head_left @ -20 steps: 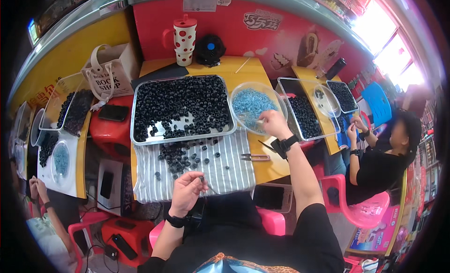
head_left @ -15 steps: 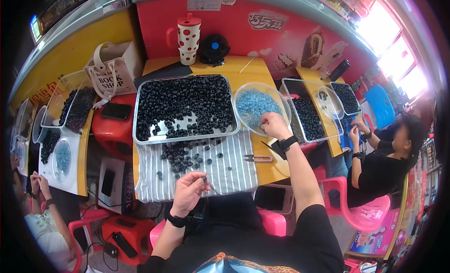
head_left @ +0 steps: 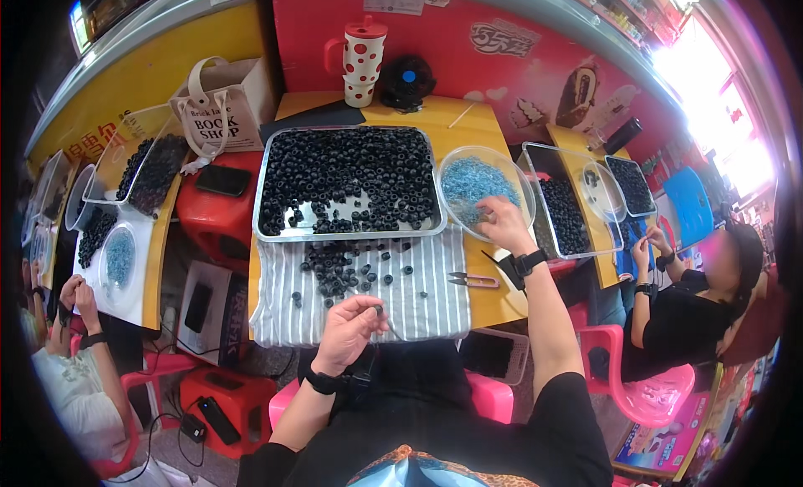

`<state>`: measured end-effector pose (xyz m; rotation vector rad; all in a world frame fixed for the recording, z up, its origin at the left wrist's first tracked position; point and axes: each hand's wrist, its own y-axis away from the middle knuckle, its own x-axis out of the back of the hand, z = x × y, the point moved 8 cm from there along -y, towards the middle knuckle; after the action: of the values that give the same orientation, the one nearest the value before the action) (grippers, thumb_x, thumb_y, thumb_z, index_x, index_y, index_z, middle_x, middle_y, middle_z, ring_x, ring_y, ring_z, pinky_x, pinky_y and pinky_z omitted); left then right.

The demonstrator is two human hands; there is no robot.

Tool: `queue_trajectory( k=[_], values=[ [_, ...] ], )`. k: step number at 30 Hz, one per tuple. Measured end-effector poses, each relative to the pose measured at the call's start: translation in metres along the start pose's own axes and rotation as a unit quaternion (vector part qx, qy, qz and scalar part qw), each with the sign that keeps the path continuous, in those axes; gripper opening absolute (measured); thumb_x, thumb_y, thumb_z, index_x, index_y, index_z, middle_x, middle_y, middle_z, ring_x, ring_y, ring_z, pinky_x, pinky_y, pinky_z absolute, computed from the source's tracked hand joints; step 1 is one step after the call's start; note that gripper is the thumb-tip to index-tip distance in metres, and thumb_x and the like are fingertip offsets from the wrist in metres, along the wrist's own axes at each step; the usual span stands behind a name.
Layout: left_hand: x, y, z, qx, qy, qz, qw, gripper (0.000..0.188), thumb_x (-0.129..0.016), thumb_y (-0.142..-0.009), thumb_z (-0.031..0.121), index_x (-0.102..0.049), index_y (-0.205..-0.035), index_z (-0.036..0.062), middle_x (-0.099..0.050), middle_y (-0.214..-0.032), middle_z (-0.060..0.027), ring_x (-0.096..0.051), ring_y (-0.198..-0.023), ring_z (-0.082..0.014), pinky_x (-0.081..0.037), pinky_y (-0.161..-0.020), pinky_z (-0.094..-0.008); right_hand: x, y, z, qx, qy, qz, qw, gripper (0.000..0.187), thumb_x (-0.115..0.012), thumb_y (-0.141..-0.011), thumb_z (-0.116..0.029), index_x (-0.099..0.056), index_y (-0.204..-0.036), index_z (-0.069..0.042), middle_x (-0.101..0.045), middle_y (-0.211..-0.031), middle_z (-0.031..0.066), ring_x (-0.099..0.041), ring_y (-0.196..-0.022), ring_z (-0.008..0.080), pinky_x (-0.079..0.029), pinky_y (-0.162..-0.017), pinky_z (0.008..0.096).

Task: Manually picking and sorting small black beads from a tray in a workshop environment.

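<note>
bead [head_left: 379, 309] is sitting between thumb and fingers of our left hand [head_left: 350, 328], above the near part of the cloth [head_left: 427, 320]. a thin dark strand [head_left: 393, 328] is hanging beside it; we are not able to tell if it is passing through. our right hand [head_left: 507, 223] is dipping its bent fingertips into the bowl [head_left: 528, 204], at the blue bits [head_left: 473, 181]; whether it is grasping some, we are not able to tell. we are judging the bead to be light, hard and smooth, probably rolling away easily when pressed off its middle. so we are advising a soft pinch across its round sides, keeping free the hole that loose beads [head_left: 351, 165] in the tray [head_left: 351, 236] are showing. compared with the earlier frame, the whole scene is appearing further to the right, so the head is probably turning left; both hands are staying at their places, the left one keeping its pinch.
</note>
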<state>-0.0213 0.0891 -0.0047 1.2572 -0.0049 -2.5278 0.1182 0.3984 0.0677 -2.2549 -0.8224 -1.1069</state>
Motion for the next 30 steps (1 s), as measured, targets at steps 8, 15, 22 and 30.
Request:
queue_trajectory(
  k=[8,15,22,30],
  values=[
    [-0.001,0.000,0.001,-0.004,0.006,0.002,1.000,0.017,-0.058,-0.094,0.008,-0.060,-0.108,-0.0018,-0.067,-0.092,-0.0125,-0.066,-0.079,-0.0188,-0.054,-0.069,-0.0277,-0.021,-0.015,-0.010,0.028,0.054,-0.039,0.997,0.025,-0.066,-0.065,-0.008,-0.066,-0.090,-0.008,-0.061,-0.084,0.0165,-0.061,-0.078,0.0340,-0.050,-0.071,0.0403],
    [0.000,-0.001,-0.001,-0.002,0.007,-0.001,1.000,0.017,-0.057,-0.094,0.006,-0.060,-0.108,-0.0022,-0.067,-0.091,-0.0125,-0.066,-0.078,-0.0189,-0.054,-0.069,-0.0277,-0.009,-0.016,0.010,0.002,-0.003,0.057,0.998,0.018,-0.064,-0.062,-0.006,-0.064,-0.080,-0.005,-0.060,-0.063,0.0122,-0.061,-0.062,0.0283,-0.049,-0.060,0.0376],
    [0.001,0.000,0.000,0.002,0.009,0.008,1.000,0.017,-0.057,-0.094,0.007,-0.060,-0.108,-0.0020,-0.067,-0.090,-0.0122,-0.067,-0.077,-0.0187,-0.054,-0.068,-0.0277,-0.014,-0.014,-0.012,-0.002,0.024,-0.001,1.000,0.027,-0.063,-0.064,-0.005,-0.067,-0.091,-0.008,-0.060,-0.088,0.0197,-0.060,-0.081,0.0383,-0.050,-0.076,0.0433],
    [0.000,0.000,0.000,-0.004,0.003,0.003,1.000,0.017,-0.058,-0.094,0.007,-0.061,-0.108,-0.0013,-0.067,-0.090,-0.0120,-0.066,-0.077,-0.0182,-0.052,-0.068,-0.0271,-0.028,-0.022,-0.011,0.039,-0.024,-0.027,0.999,0.023,-0.063,-0.064,-0.005,-0.069,-0.086,-0.006,-0.062,-0.080,0.0162,-0.061,-0.077,0.0329,-0.050,-0.071,0.0384]
  ],
)
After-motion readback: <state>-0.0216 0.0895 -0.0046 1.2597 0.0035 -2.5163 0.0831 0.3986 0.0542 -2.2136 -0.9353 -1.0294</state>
